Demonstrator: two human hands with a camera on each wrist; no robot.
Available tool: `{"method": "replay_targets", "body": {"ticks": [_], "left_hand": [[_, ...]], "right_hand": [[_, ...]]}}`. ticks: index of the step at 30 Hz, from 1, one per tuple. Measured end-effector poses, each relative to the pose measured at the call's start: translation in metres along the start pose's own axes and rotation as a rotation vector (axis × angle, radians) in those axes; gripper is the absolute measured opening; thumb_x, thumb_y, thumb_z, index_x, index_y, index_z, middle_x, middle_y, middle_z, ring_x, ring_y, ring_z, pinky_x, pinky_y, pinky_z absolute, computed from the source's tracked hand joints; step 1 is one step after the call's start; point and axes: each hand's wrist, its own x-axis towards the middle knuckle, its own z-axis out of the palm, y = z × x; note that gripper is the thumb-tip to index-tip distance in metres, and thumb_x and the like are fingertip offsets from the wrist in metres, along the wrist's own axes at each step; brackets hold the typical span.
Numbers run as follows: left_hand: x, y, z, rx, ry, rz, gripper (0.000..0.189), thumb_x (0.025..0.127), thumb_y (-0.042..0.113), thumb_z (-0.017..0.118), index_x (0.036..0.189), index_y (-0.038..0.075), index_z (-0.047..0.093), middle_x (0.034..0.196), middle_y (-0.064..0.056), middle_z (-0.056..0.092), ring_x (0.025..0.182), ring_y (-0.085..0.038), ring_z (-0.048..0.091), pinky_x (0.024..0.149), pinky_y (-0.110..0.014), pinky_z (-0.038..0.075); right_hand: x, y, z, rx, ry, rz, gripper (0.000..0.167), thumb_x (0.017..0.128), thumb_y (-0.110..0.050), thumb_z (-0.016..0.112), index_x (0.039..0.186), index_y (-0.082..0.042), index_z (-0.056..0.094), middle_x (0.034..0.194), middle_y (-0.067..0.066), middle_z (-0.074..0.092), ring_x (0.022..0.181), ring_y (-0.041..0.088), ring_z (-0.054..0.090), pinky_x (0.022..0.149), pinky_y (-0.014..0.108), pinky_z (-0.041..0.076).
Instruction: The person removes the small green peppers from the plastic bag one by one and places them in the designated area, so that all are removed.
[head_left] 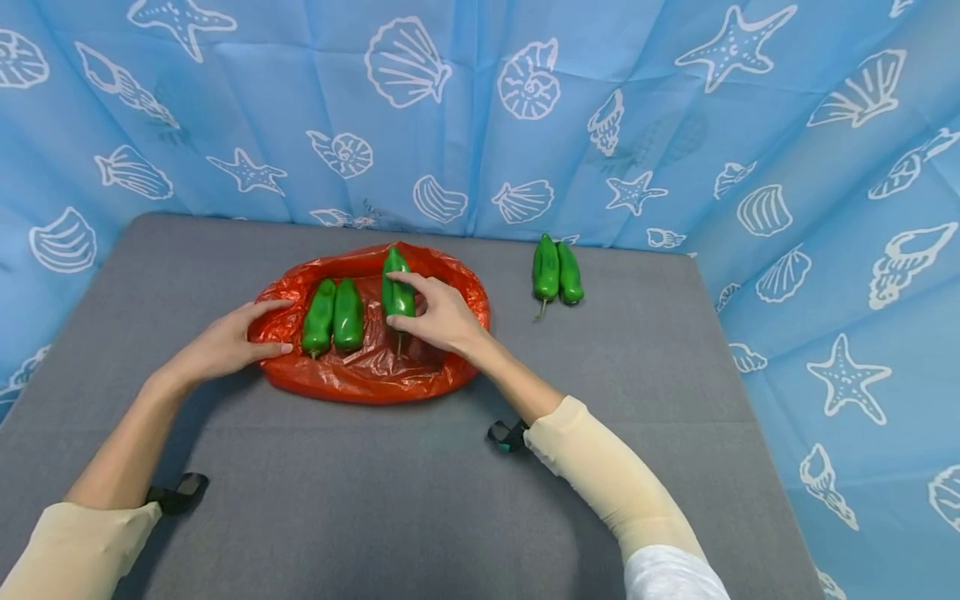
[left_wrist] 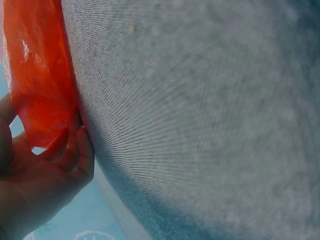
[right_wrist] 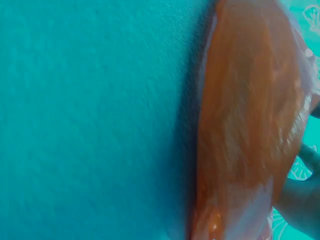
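A red plastic bag (head_left: 375, 389) lies with its mouth spread wide and its rim rolled outward. Two green peppers (head_left: 348, 317) lie side by side in its left half. My right hand (head_left: 442, 315) pinches another green pepper (head_left: 396, 287) between thumb and fingers, over the right half of the bag, its thin stem toward me. At the bag's left end my left hand (head_left: 228, 340) grips the rim, thumb on the near side. In the left wrist view, fingers (left_wrist: 82, 155) curl under the red plastic. The bag's side hides most of my right hand in the right wrist view.
Two more green peppers (head_left: 546, 268) lie together on the grey table (head_left: 360, 500), right of the bag near the far edge. A blue curtain (head_left: 480, 100) with white shells and starfish hangs behind and along the right side.
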Motion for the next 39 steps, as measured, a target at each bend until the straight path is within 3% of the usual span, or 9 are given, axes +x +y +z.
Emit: {"method": "replay_targets", "body": {"ticks": [9, 24, 32, 39], "left_hand": [[0.000, -0.002, 0.000, 0.001, 0.003, -0.002, 0.082, 0.094, 0.038, 0.068, 0.156, 0.005, 0.026, 0.154, -0.040, 0.014, 0.139, -0.060, 0.017, 0.105, -0.075, 0.021], [0.001, -0.002, 0.000, 0.000, -0.003, 0.003, 0.081, 0.094, 0.036, 0.069, 0.155, 0.003, 0.027, 0.155, -0.040, 0.014, 0.139, -0.060, 0.017, 0.105, -0.074, 0.022], [-0.001, 0.000, -0.001, -0.002, -0.008, -0.012, 0.083, 0.094, 0.038, 0.069, 0.156, 0.003, 0.025, 0.155, -0.040, 0.012, 0.138, -0.060, 0.017, 0.105, -0.075, 0.022], [0.000, 0.001, 0.000, -0.002, -0.005, -0.011, 0.082, 0.094, 0.038, 0.069, 0.155, 0.003, 0.026, 0.155, -0.040, 0.013, 0.139, -0.060, 0.015, 0.106, -0.075, 0.020]], "right_hand": [[-0.005, 0.004, -0.011, 0.054, 0.015, 0.016, 0.063, 0.089, -0.028, 0.074, 0.146, -0.028, 0.049, 0.127, 0.006, 0.055, 0.082, 0.018, 0.065, 0.071, 0.027, 0.054], [-0.020, 0.019, -0.037, 0.035, 0.115, 0.070, 0.065, 0.088, -0.029, 0.075, 0.147, -0.031, 0.049, 0.114, 0.008, 0.056, 0.085, 0.021, 0.066, 0.068, 0.031, 0.056], [-0.026, 0.031, -0.052, 0.067, 0.164, 0.098, 0.067, 0.086, -0.028, 0.075, 0.147, -0.032, 0.049, 0.117, 0.011, 0.055, 0.083, 0.022, 0.064, 0.062, 0.033, 0.057], [-0.034, 0.039, -0.064, 0.047, 0.206, 0.102, 0.065, 0.086, -0.026, 0.075, 0.146, -0.032, 0.050, 0.113, 0.009, 0.055, 0.081, 0.021, 0.064, 0.066, 0.034, 0.056]]}}
